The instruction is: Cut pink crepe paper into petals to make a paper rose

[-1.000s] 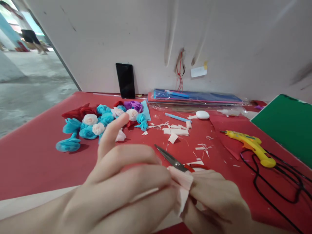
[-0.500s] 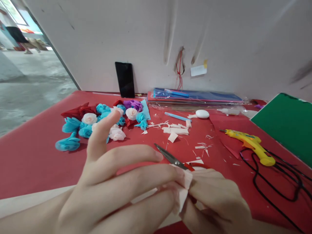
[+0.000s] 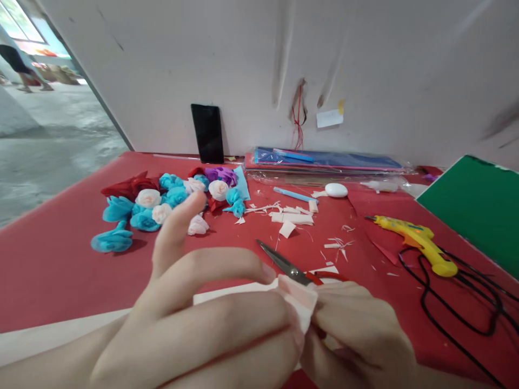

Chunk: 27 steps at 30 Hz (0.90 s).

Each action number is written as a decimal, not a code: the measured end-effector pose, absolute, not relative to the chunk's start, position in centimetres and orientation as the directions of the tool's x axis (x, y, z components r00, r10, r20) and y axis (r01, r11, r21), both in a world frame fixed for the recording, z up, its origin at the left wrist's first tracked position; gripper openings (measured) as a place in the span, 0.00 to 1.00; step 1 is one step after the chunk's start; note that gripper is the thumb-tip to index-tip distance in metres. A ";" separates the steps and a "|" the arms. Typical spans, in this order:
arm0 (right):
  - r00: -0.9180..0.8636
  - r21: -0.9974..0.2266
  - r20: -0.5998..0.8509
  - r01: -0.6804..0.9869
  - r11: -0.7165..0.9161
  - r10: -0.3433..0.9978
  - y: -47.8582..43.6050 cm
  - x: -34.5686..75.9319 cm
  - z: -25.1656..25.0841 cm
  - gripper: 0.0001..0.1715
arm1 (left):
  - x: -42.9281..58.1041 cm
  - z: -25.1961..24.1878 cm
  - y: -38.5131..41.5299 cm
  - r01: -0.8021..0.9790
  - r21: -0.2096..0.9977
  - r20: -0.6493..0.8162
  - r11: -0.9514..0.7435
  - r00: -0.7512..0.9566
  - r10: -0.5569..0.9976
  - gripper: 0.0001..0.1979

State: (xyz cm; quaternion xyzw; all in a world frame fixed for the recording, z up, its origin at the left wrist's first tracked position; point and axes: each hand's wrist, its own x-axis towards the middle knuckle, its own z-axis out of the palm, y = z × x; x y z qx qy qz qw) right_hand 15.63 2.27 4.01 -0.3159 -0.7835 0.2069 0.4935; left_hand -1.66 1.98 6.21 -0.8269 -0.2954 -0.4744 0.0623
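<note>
Between my two hands is a strip of pale pink crepe paper [image 3: 302,300], bent up at its right end. My left hand [image 3: 211,319] is closed on the strip, its fingers reaching right across it and one finger pointing up. My right hand [image 3: 360,324] pinches the end of the paper, its fingertips partly hidden behind the strip. Just beyond the hands lie scissors [image 3: 287,266] with red handles, blades pointing to the upper left; the handles are partly covered by my right hand.
Paper flowers [image 3: 148,198] in blue, red, pink and purple lie at left. Paper scraps [image 3: 292,218] are scattered mid-table. A yellow glue gun [image 3: 417,237] with a black cord sits right, near a green board [image 3: 474,205]. A phone [image 3: 207,133] leans on the wall.
My left fingers have shifted slightly to the right and curled more. More of the strip now shows above the left fingers. My right hand stays nearly in place.
</note>
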 end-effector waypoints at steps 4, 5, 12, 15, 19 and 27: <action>-0.310 -0.648 0.616 0.324 0.690 0.724 2.3 15.6 4.1 0.17 | -1.6 6.3 2.9 0.481 0.176 0.804 -0.859 0.434 0.407 0.16; -0.316 -0.657 0.600 0.329 0.678 0.735 2.3 15.6 4.1 0.16 | -1.6 6.3 3.1 0.474 0.184 0.797 -0.861 0.441 0.413 0.17; -0.386 -0.615 0.580 0.369 0.697 0.717 2.3 16.1 4.0 0.12 | -1.8 6.7 3.3 0.485 0.171 0.801 -0.858 0.438 0.408 0.18; -0.428 -0.585 0.602 0.337 0.737 0.674 2.5 16.6 4.0 0.10 | -2.0 6.6 3.1 0.479 0.191 0.795 -0.857 0.437 0.421 0.15; -0.479 -0.506 0.627 0.347 0.789 0.614 2.7 16.9 4.0 0.11 | -2.3 6.1 2.7 0.483 0.192 0.792 -0.854 0.438 0.425 0.18; -0.409 -0.417 0.701 0.429 0.802 0.584 2.7 16.6 3.5 0.12 | -2.2 6.1 1.8 0.469 0.346 0.758 -0.813 0.371 0.536 0.19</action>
